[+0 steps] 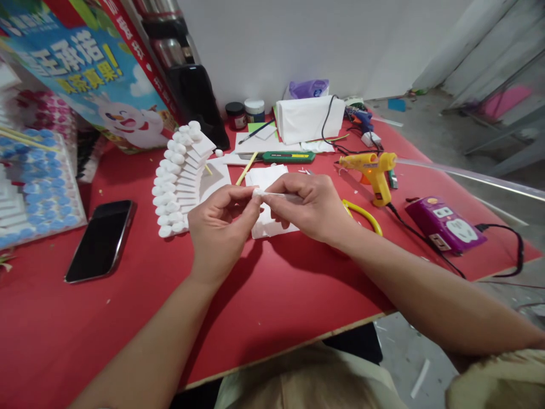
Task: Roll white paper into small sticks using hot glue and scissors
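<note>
My left hand point(223, 218) is closed in a pinch, thumb and forefinger on a small white roll point(257, 193). From the right, my right hand point(310, 205) pinches a thin white strip point(283, 196) that reaches to this roll; whether the two are one piece I cannot tell. Below the fingers lie folded white papers point(272, 175) on the red table point(272, 307). Left of my left hand stands a curved, stepped white model point(187, 184), with rows of white rounded pieces along its outer side.
A yellow glue gun point(374, 173) stands at right beside a purple power socket point(445, 224), its cord between them. Behind my hands lies a green utility knife point(287, 157). A phone point(101, 241) and a blue-and-white model point(42, 187) are at left. Yellow-handled pliers point(365, 215) lie right.
</note>
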### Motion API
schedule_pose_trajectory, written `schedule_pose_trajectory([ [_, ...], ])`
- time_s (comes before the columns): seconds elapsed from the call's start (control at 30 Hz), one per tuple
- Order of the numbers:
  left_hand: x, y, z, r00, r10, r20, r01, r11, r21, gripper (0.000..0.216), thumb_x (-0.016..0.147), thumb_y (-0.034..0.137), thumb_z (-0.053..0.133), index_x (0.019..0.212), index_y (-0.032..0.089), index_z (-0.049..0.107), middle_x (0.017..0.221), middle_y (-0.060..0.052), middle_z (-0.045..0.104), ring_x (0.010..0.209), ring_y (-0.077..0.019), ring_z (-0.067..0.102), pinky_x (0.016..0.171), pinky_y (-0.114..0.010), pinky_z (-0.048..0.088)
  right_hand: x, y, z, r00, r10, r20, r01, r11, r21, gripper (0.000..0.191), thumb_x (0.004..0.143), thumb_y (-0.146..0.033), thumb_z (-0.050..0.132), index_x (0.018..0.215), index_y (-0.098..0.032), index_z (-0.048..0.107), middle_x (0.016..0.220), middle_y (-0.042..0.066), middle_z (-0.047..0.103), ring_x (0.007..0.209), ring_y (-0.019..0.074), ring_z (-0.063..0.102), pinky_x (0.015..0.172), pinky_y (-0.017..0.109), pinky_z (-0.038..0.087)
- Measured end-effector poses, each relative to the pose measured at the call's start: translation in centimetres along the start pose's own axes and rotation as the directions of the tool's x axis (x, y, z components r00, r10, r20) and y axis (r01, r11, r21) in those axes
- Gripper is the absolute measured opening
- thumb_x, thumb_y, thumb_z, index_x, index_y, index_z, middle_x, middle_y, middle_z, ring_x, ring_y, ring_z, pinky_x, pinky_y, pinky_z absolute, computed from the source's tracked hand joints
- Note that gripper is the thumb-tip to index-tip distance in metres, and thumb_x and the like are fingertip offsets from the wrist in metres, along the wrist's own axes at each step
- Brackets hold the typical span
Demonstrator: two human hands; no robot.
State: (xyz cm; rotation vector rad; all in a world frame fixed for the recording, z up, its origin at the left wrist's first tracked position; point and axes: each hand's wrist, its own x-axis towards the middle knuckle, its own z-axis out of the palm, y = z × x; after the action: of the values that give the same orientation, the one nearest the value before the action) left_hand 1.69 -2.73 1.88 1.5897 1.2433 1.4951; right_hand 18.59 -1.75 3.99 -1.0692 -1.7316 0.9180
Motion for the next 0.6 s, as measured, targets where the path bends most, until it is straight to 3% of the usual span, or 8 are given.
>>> schedule_pose_trajectory([
  [0.1, 0.0, 0.3, 0.3, 0.999, 0.014, -0.042, -0.013, 0.999, 0.042, 0.009, 0.084, 0.023, 0.076, 0.09, 0.017, 0.075, 0.083, -0.001, 0.075, 0.074, -0.0134, 0.07, 0.071, -0.025, 0.06, -0.1, 0.2, 0.4, 0.999, -0.037, -0.02, 0.036, 0.999, -0.025, 0.027, 0.094, -0.034, 0.066, 0.076, -0.014, 0.067, 0.063, 0.0, 0.062, 0.057, 0.0109, 0.052, 0.055, 0.025, 0.039],
  [0.2, -0.1, 0.2, 0.5, 0.985, 0.159, -0.06, -0.147, 0.975, 0.163, 0.006, 0.086, 0.021, 0.073, 0.09, 0.017, 0.074, 0.086, -0.001, 0.074, 0.077, -0.0134, 0.07, 0.072, -0.025, 0.06, -0.2, 0.5, 0.8, 0.995, -0.095, -0.042, 0.091, 0.992, -0.091, 0.025, 0.096, -0.031, 0.064, 0.077, -0.014, 0.067, 0.062, 0.0, 0.06, 0.055, 0.0105, 0.052, 0.055, 0.025, 0.039],
  [0.3, -0.2, -0.4, 0.4, 0.937, 0.35, -0.014, -0.33, 0.895, 0.301, 0.009, 0.089, 0.018, 0.071, 0.097, 0.018, 0.076, 0.094, -0.004, 0.077, 0.083, -0.0149, 0.071, 0.078, -0.027, 0.06, -0.2, 0.8, 0.9, 0.995, -0.087, -0.041, 0.081, 0.989, -0.124, 0.022, 0.096, -0.029, 0.063, 0.08, -0.015, 0.067, 0.065, 0.0, 0.062, 0.056, 0.0108, 0.054, 0.057, 0.024, 0.04],
  [0.4, -0.3, -0.9, 0.2, 0.893, 0.446, 0.065, -0.434, 0.813, 0.387, 0.016, 0.094, 0.017, 0.066, 0.106, 0.019, 0.077, 0.1, -0.006, 0.079, 0.092, -0.0178, 0.074, 0.085, -0.031, 0.059, -0.1, 0.8, 0.8, 0.998, -0.046, -0.045, 0.041, 0.994, -0.105, 0.022, 0.096, -0.029, 0.063, 0.079, -0.015, 0.066, 0.066, 0.001, 0.064, 0.058, 0.0111, 0.057, 0.058, 0.024, 0.042],
  [0.5, -0.3, -0.9, -0.1, 0.902, 0.423, 0.09, -0.424, 0.821, 0.382, 0.018, 0.095, 0.019, 0.065, 0.108, 0.02, 0.077, 0.104, -0.006, 0.08, 0.095, -0.0192, 0.074, 0.089, -0.033, 0.058, 0.0, 0.7, 0.4, 0.999, -0.014, -0.045, 0.011, 0.997, -0.074, 0.02, 0.095, -0.027, 0.063, 0.08, -0.015, 0.066, 0.067, 0.0, 0.065, 0.056, 0.0106, 0.059, 0.057, 0.023, 0.044],
  [0.6, 0.1, -0.7, -0.4, 0.964, 0.259, 0.065, -0.267, 0.941, 0.208, 0.012, 0.091, 0.023, 0.072, 0.1, 0.021, 0.08, 0.092, -0.003, 0.079, 0.083, -0.0165, 0.074, 0.081, -0.03, 0.059, 0.1, 0.6, -0.2, 0.999, -0.024, 0.024, 0.025, 0.999, -0.03, 0.018, 0.095, -0.025, 0.062, 0.083, -0.014, 0.068, 0.07, 0.0, 0.065, 0.055, 0.0096, 0.06, 0.056, 0.022, 0.047],
])
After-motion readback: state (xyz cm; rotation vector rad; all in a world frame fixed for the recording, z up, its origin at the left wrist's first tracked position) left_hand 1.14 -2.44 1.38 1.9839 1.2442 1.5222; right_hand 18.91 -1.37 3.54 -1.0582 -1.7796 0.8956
